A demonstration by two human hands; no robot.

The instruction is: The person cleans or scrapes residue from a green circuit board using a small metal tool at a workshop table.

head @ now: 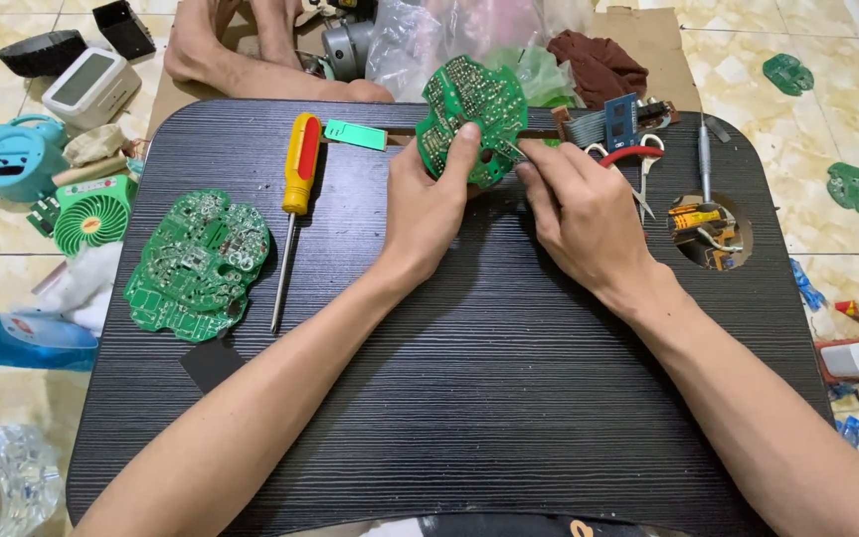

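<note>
My left hand (429,204) holds a green circuit board (469,104) upright above the far part of the black tray table (489,398), thumb pressed on its lower edge. My right hand (581,204) pinches a thin metal tool whose tip touches the board's lower right edge. A second green circuit board (199,264) lies flat at the table's left. Beside it lies a screwdriver (296,189) with a red and yellow handle.
Red-handled pliers (638,159), a slim grey screwdriver (705,159) and a round cup hole (710,231) with small parts are at the right. A small green fan (91,214), a blue device (14,157), plastic bags and another person's bare feet (251,50) surround the table on the tiled floor.
</note>
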